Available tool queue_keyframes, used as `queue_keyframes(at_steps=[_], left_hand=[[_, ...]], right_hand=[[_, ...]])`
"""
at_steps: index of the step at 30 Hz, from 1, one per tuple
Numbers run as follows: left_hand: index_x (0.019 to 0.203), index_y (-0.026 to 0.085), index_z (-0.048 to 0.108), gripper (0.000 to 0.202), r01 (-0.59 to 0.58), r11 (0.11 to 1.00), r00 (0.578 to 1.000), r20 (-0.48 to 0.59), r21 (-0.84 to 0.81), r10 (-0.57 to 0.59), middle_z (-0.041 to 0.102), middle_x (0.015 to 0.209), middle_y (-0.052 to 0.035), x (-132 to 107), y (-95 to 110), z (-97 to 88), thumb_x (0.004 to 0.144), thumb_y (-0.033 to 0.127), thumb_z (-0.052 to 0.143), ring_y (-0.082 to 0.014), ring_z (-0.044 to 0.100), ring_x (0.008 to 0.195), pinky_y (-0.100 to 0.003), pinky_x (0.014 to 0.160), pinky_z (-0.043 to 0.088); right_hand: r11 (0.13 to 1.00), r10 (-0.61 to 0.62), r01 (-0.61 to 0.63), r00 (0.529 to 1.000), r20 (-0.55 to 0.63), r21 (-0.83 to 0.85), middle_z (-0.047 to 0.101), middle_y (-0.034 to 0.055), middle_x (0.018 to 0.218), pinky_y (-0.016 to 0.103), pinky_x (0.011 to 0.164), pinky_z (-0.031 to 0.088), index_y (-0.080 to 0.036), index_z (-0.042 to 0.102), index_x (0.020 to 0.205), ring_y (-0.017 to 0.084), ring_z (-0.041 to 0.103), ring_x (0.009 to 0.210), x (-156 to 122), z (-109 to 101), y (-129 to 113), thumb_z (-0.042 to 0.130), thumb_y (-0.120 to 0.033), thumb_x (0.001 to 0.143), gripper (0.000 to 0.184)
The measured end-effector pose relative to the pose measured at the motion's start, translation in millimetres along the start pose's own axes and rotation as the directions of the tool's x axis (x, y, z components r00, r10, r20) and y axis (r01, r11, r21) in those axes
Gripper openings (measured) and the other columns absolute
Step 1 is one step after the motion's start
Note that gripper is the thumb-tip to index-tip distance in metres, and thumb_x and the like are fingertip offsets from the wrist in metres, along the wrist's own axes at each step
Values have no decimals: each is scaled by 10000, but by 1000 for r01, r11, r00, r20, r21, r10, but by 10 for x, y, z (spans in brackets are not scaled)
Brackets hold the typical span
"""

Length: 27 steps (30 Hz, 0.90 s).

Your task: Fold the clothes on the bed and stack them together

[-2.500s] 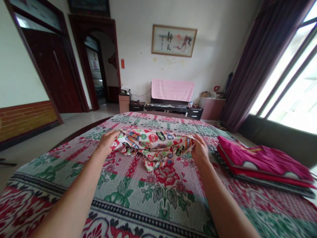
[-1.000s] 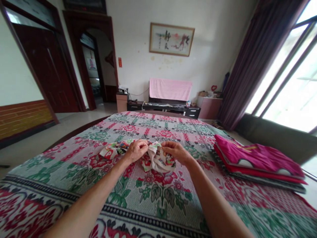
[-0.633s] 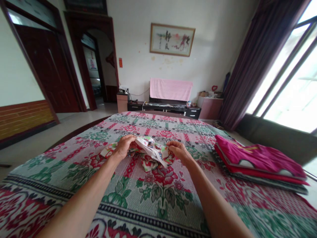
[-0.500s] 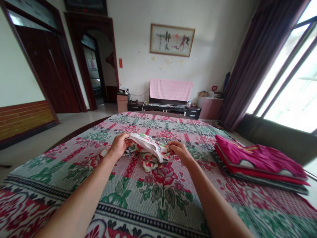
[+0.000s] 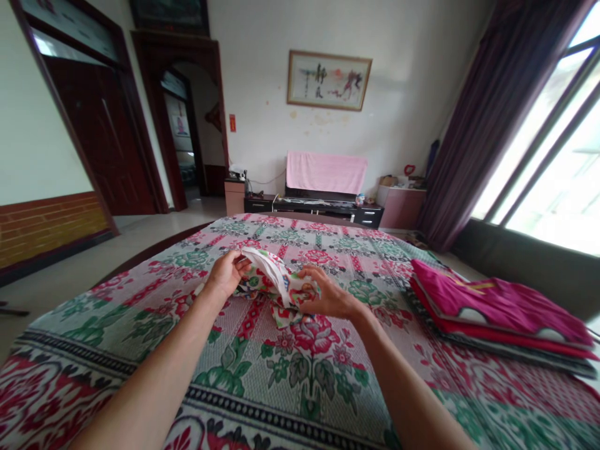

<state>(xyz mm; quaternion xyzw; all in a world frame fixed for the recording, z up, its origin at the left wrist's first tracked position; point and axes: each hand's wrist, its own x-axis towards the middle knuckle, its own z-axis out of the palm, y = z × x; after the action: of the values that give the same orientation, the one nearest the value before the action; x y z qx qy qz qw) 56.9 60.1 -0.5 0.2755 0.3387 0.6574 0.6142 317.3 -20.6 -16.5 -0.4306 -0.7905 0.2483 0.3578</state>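
Observation:
A crumpled garment [image 5: 267, 275] with a colourful print on white lies in the middle of the bed cover. Its white edge arches up between my hands. My left hand [image 5: 227, 274] is closed on the left end of that edge, pinching it between thumb and fingers. At the garment's right side, my right hand [image 5: 328, 294] has its thumb and fingers apart in a C shape around the loose cloth, close to it or touching. The garment's exact kind is hard to make out in its folds.
A floral bed cover [image 5: 225, 362] spreads beneath everything. To the right sits a stack of folded clothes [image 5: 497, 312], magenta on top. Beyond the bed stand a low black cabinet [image 5: 257, 205] and a pink cloth [image 5: 327, 172] draped over something. A dark curtain [image 5: 459, 137] hangs by the window.
My right hand has let go of the white edge and shifted slightly left and down, its fingers opening. The white edge now curves more steeply. My left hand keeps its hold.

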Motion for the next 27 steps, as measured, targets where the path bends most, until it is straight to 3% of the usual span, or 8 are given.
queue_keyframes(at_steps=[4,8,10,13,15,18,22,27], left_hand=[[710,133,572,53,-1,1000,1000,-19,-20,1,648,634,-14,1,19,2,711,100,531,-106,606,523,-197,466,494],[692,141,560,61,-9,999,1000,-16,-43,9,635,613,-6,18,22,-9,730,103,529,-92,582,510,-194,488,502],[698,142,561,62,-20,998,1000,-12,-54,20,642,627,-7,24,24,-12,734,104,528,-88,587,526,-191,511,507],[744,138,584,36,-38,999,999,37,-33,39,680,726,-26,13,19,-8,721,121,562,-105,643,644,-191,563,514],[778,142,598,99,-58,997,993,103,44,53,700,829,-46,-8,2,-6,683,154,625,-137,675,774,-196,599,511],[823,153,628,252,-123,950,982,176,288,73,699,889,-48,-40,-47,-15,604,242,714,-170,672,857,-202,608,489],[836,170,671,300,-287,640,948,307,713,84,675,723,-15,-57,-139,-44,643,399,661,-169,639,713,-225,560,444],[837,192,708,215,-520,-147,830,538,841,146,702,917,-55,-14,-199,-140,714,288,560,-202,628,873,-293,806,463]], right_hand=[[959,-79,69,997,-23,-274,302,147,1485,505,1032,375,-229,573,1234,342,345,1335,28,200,-26,757,-199,571,688],[929,-209,151,968,-142,-339,494,97,1372,507,1060,322,-237,698,990,309,397,1296,87,306,-81,611,-112,681,345],[969,-199,153,948,-247,-194,609,81,1213,432,998,394,-220,708,899,256,523,1152,117,308,-105,572,-138,724,236],[969,101,-1,915,-392,246,670,46,854,309,724,482,-184,676,801,178,603,782,151,269,-94,570,-336,793,185],[825,347,-81,854,-387,560,601,1,640,258,563,433,-178,630,727,137,533,589,170,229,-42,577,-475,776,305],[603,536,-16,749,-390,797,537,-36,546,231,492,387,-184,576,663,109,466,505,195,162,79,643,-492,683,316],[575,588,44,672,-450,817,512,-53,522,218,469,383,-189,536,614,93,446,481,198,59,219,668,-376,611,229],[594,659,-19,586,-473,804,490,-65,472,216,427,374,-192,526,604,92,440,434,139,-106,298,663,-319,578,188]])
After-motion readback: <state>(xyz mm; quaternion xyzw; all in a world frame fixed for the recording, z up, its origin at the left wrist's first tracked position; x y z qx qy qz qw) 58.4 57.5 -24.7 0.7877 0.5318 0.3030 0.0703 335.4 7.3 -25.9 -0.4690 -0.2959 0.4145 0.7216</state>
